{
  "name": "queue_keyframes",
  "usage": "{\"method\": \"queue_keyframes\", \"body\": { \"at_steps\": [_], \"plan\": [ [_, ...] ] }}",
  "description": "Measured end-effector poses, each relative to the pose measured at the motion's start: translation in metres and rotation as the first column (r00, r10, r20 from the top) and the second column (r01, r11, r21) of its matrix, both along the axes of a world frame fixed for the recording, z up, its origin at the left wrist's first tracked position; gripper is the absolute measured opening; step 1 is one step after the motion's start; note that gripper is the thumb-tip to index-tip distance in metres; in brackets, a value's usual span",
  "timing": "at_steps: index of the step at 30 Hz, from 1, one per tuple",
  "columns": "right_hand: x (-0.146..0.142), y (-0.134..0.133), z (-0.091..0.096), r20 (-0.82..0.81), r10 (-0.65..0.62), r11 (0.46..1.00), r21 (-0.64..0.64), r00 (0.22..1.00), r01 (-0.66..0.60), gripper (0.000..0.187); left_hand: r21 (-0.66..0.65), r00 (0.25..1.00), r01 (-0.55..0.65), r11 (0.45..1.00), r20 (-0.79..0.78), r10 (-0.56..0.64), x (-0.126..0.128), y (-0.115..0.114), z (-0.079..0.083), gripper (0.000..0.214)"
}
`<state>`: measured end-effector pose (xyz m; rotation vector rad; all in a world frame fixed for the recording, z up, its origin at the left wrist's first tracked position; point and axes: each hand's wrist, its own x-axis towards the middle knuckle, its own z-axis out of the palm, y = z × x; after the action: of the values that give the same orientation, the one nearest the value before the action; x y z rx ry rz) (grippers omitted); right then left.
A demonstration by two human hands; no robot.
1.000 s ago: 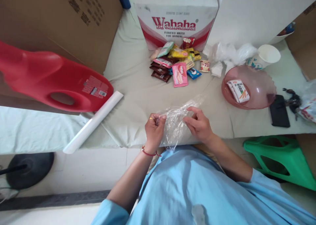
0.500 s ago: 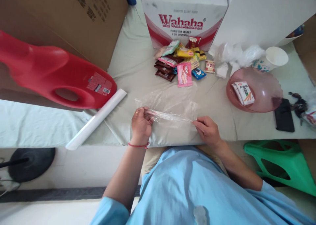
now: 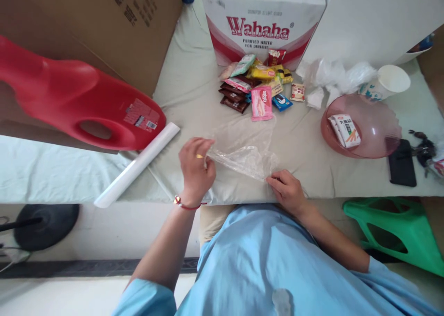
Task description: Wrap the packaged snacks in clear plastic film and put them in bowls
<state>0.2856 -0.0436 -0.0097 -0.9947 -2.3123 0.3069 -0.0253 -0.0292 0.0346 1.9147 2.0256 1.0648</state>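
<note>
A clear plastic bag (image 3: 243, 154) lies stretched over the pale cloth-covered table near its front edge. My left hand (image 3: 194, 170) pinches the bag's left end and lifts it a little. My right hand (image 3: 287, 191) pinches its right end low on the table. A pile of snack packets (image 3: 258, 85) lies beyond the bag, in front of a Wahaha carton (image 3: 263, 25).
A red plastic stool (image 3: 76, 103) lies on its side at the left, beside a white roll (image 3: 137, 166). A pink bowl (image 3: 376, 126) holding a small box, a paper cup (image 3: 391, 80), crumpled plastic, a black phone (image 3: 402, 163) and a green stool (image 3: 395, 228) are at the right.
My hands moved apart and pulled the bunched bag out flat. Since then my left hand has risen and turned, and the bag has gone slack between them.
</note>
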Motion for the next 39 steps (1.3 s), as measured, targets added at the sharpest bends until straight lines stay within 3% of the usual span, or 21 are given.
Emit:
{"method": "queue_keyframes", "body": {
  "at_steps": [3,6,8,11,13,16,18,23,27,30,32,35,39],
  "plan": [
    [-0.002,0.0,0.0,0.006,0.005,1.0,0.021,1.0,-0.006,0.028,-0.126,0.975,0.221,0.967,0.062,-0.214,0.007,0.012,0.008,0.036],
    [-0.003,-0.005,0.002,0.008,0.026,0.999,-0.021,1.0,-0.026,0.03,-0.277,0.965,0.249,0.928,0.153,-0.213,0.009,0.029,0.006,0.047],
    [-0.002,-0.01,0.005,-0.015,0.083,0.991,-0.109,0.996,-0.084,0.03,-0.37,0.969,0.239,0.898,0.147,-0.198,0.007,0.037,0.0,0.06],
    [0.004,-0.012,0.014,-0.152,0.096,0.928,-0.344,0.984,-0.143,0.029,-0.422,0.959,0.281,0.862,0.155,-0.237,0.0,0.038,-0.01,0.055],
    [0.012,-0.003,0.022,-0.253,-0.131,0.849,-0.528,0.959,-0.023,0.026,-0.415,0.937,0.346,0.842,0.195,-0.289,-0.005,0.034,-0.014,0.048],
    [0.019,0.031,0.032,-0.253,-0.529,0.678,-0.7,0.81,0.224,0.042,-0.43,0.895,0.445,0.785,0.219,-0.388,-0.009,0.025,-0.015,0.039],
    [0.017,0.061,0.035,-0.242,-0.598,0.633,-0.727,0.764,0.265,0.054,-0.478,0.879,0.47,0.742,0.182,-0.44,-0.009,0.02,-0.012,0.031],
    [-0.018,0.12,0.032,-0.222,-0.45,0.612,-0.782,0.865,0.118,0.058,-0.568,0.83,0.49,0.662,0.071,-0.554,-0.007,0.012,-0.005,0.012],
    [-0.041,0.137,0.029,-0.219,-0.275,0.516,-0.855,0.936,-0.049,0.044,-0.601,0.777,0.526,0.601,0.054,-0.627,-0.011,0.007,-0.005,0.022],
    [-0.035,0.15,0.035,-0.286,-0.332,0.436,-0.892,0.899,-0.123,0.037,-0.6,0.748,0.557,0.575,0.061,-0.661,-0.018,0.002,-0.008,0.013],
    [-0.024,0.16,0.043,-0.312,-0.402,0.35,-0.921,0.861,-0.17,0.035,-0.581,0.726,0.587,0.564,0.07,-0.684,-0.022,0.0,-0.009,0.01],
    [-0.007,0.175,0.052,-0.269,-0.455,0.246,-0.954,0.849,-0.171,0.035,-0.546,0.704,0.628,0.556,0.093,-0.704,-0.027,0.0,-0.01,0.018],
    [0.006,0.185,0.05,-0.159,-0.473,0.269,-0.963,0.867,-0.029,0.031,-0.508,0.717,0.638,0.579,0.118,-0.687,-0.031,0.002,-0.011,0.043]
  ]
}}
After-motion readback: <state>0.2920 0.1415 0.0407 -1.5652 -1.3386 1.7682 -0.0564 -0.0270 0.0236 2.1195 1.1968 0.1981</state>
